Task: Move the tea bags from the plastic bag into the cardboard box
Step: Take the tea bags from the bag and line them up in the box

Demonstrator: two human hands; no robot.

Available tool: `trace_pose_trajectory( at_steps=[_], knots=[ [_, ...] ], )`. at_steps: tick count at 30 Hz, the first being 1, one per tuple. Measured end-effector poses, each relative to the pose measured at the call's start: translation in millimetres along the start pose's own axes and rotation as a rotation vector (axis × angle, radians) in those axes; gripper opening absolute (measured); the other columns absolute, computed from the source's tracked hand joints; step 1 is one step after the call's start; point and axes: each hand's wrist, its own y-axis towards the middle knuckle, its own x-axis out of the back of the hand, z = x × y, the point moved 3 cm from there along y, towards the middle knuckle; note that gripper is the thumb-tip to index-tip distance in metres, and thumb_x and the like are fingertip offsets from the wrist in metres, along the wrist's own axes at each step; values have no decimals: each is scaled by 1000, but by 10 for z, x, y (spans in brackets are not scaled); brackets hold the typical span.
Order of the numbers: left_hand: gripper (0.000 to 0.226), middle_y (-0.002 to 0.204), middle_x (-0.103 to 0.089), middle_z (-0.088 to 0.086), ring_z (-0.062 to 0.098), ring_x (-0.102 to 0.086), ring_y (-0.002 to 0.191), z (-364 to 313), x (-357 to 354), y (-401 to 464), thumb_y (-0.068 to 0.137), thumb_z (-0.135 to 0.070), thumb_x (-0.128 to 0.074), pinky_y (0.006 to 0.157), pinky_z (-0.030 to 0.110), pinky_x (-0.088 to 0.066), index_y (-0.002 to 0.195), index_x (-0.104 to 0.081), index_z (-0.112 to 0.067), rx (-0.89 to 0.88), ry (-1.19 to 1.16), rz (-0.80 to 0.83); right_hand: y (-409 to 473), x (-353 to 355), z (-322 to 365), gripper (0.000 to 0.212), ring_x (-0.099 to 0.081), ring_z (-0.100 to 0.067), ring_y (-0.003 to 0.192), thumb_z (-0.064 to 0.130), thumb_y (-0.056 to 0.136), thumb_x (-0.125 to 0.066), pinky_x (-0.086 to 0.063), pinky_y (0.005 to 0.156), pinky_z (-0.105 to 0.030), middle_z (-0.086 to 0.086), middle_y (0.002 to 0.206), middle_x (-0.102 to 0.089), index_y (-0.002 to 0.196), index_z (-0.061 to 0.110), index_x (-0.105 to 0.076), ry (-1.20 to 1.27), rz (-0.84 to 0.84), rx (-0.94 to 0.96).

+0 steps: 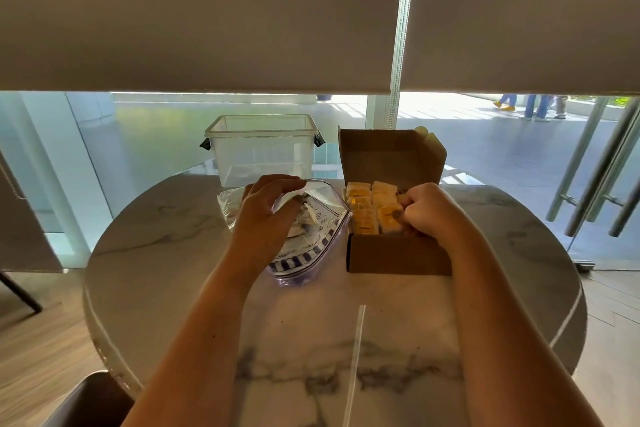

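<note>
Right hand (427, 210) curled, tucking tea bags (372, 208) into near-full cardboard box (398, 255); left hand (266, 208) loosely holding plastic bag (311, 239), few remaining.

The right hand (427, 210) covers the near-right corner of the cardboard box (398, 255) and its fingertips; contents of the plastic bag (311, 218) are indistinct behind the film.

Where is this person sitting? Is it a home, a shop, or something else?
Probably a ground-floor café or lobby, though I can't be sure. The round marble table stands against floor-length glass under half-lowered roller blinds, a glass door with metal pull bars is on the right, and passers-by's legs show on the pavement outside.
</note>
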Motion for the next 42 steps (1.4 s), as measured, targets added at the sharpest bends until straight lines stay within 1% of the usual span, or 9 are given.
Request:
trace_pose_trajectory(
  at_steps=[8, 14, 18, 20, 23, 25, 28, 32, 42],
  knots=[
    [44, 115, -60, -4, -2, -53, 103, -10, 30, 1, 85, 12, -42, 76, -2, -37, 105, -67, -19, 2, -84, 11, 14, -94, 78, 20, -54, -20, 79, 9, 88, -58, -47, 70, -28, -8, 88, -55, 108, 7, -58, -36, -47, -71],
    [44, 114, -62, -5, 4, -55, 106, 24, 59, 11, 87, 11, -40, 82, 8, -43, 105, -69, -18, 1, -95, -5, 7, -11, 44, 17, -59, -22, 77, 6, 88, -59, -51, 66, -29, -8, 89, -57, 105, 8, -62, 3, -59, -73],
    [42, 109, -62, -7, -8, -56, 96, 9, 72, -2, 88, 10, -41, 77, 5, -43, 102, -69, -18, -10, -97, -21, -84, 137, 131, 12, -54, -16, 82, 2, 86, -61, -51, 73, -28, -5, 95, -59, 90, 13, -61, 104, -214, 51],
    [41, 108, -62, -7, -11, -56, 93, 10, 76, -2, 89, 10, -40, 73, 6, -44, 104, -70, -14, -14, -98, -20, -176, 174, 285, 12, -55, -9, 75, 6, 86, -63, -48, 64, -18, 2, 92, -61, 88, 18, -61, 245, -258, 178],
    [39, 108, -63, -3, -7, -58, 93, 6, 92, -6, 89, 10, -40, 74, 5, -43, 105, -69, -9, -31, -114, -27, -365, 51, 621, 12, -61, -7, 58, 11, 86, -65, -48, 48, -14, 4, 84, -66, 91, 20, -61, 500, -19, 305],
    [38, 108, -65, -3, -1, -58, 99, 9, 103, -5, 89, 9, -42, 84, 10, -44, 104, -70, -11, -54, -87, -45, -491, -186, 831, 14, -64, -8, 62, 7, 87, -62, -54, 54, -17, 1, 86, -67, 97, 18, -61, 465, 182, 381],
    [37, 110, -66, 0, 10, -57, 108, 20, 99, 8, 90, 7, -42, 95, 23, -44, 107, -69, -13, -105, -6, -56, -529, -663, 1030, 28, -62, -18, 96, 5, 90, -56, -52, 84, -26, -5, 111, -64, 116, 13, -59, 202, 275, 494],
    [40, 108, -64, -7, 3, -56, 104, -5, 74, -2, 92, 5, -41, 94, 15, -41, 106, -68, -21, -120, 13, -24, -455, -1105, 1101, 45, -37, -29, 130, -1, 87, -49, -36, 107, -38, -10, 142, -40, 131, 9, -51, -187, 333, 570],
    [37, 111, -66, 0, 13, -58, 109, 5, 73, 9, 89, 8, -43, 98, 28, -45, 107, -69, -12, -167, 20, -51, -348, -1259, 1117, 37, -28, -26, 128, -3, 87, -46, -24, 105, -27, -9, 132, -43, 124, 1, -51, -201, 207, 644]
  ],
)
